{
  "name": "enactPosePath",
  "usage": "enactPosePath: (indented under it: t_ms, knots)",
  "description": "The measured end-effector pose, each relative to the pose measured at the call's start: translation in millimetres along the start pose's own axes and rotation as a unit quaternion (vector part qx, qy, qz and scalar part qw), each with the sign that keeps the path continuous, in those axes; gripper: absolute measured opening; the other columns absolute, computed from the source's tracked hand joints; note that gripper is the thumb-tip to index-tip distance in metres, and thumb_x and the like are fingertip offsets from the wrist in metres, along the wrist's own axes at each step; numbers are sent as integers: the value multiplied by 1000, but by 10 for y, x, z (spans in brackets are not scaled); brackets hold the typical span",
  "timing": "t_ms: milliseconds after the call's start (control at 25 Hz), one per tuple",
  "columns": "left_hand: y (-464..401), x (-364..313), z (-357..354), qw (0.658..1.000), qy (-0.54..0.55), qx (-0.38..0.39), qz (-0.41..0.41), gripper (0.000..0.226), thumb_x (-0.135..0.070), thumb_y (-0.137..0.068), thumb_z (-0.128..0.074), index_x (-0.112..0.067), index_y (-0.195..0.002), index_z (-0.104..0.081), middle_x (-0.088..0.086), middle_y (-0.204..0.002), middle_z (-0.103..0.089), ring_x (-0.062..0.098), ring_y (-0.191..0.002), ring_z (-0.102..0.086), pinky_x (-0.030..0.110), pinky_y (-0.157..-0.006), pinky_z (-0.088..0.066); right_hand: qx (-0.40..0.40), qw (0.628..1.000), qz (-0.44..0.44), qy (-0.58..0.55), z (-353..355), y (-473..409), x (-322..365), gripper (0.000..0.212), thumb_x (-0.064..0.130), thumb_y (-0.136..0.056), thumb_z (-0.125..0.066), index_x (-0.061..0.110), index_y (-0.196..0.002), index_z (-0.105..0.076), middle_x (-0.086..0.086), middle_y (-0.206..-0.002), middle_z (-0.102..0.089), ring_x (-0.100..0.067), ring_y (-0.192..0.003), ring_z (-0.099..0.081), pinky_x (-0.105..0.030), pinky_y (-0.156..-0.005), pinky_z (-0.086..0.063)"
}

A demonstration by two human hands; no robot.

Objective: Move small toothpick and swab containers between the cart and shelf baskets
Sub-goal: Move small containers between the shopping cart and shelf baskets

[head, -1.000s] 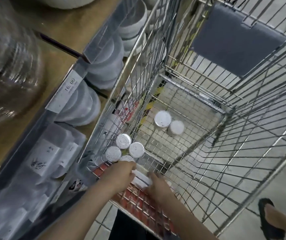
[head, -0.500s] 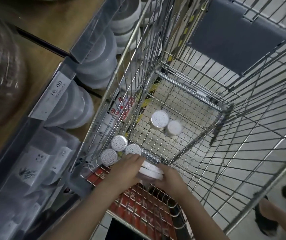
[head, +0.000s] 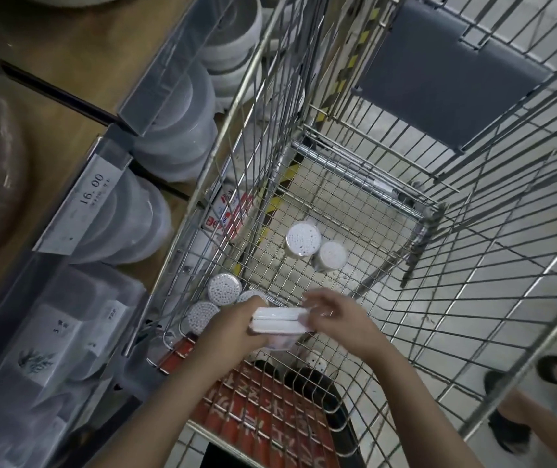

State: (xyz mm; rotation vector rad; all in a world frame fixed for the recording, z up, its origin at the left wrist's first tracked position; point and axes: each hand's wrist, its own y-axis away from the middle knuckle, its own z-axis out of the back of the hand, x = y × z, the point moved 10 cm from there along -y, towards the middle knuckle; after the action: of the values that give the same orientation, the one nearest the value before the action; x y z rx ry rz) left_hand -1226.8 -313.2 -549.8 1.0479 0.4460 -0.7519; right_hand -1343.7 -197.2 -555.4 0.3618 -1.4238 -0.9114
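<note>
Both hands on a stack of flat white containers (head: 278, 320) over the cart (head: 337, 184) near end, 6 o'clock: left hand (head: 236, 327) grips one end, right hand (head: 339, 320) pinches the other, blurred, probably two boxes. Left to move: two jars (head: 304, 238) mid-floor, three perforated-lid jars (head: 223, 289) at 8 o'clock.
</note>
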Motion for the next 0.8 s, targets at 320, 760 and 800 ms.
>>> enactPosePath:
  t_ms: [320, 760, 800]
  knots:
    - [68, 149, 208, 987, 133, -61, 61, 32, -17, -73, -80, -32, -87, -55, -10, -82, -66, 3, -73, -63, 16, -56, -48, -235, 969, -55, 50, 661, -647, -386, 91, 22, -74, -80, 19, -147, -25, -2, -145, -37, -22, -132, -38, -40, -105, -36]
    - [648, -187, 567, 966, 188, -148, 94, 25, -18, -79, -75, -21, -96, -58, -2, -86, -67, 5, -75, -65, 14, -53, -50, -279, 958, 23, -60, 683, 67, 12, 67, 23, -70, -82, 13, -123, -43, 0, -112, -53, -21, -104, -56, -29, -81, -47]
    - [812, -307, 629, 959, 201, -174, 94, 24, -18, -79, -75, -23, -95, -58, -3, -85, -67, 6, -75, -65, 14, -52, -49, -261, 962, 43, -72, 654, 266, 146, 66, 19, -69, -81, 14, -122, -43, 1, -111, -53, -20, -103, -56, -28, -82, -47]
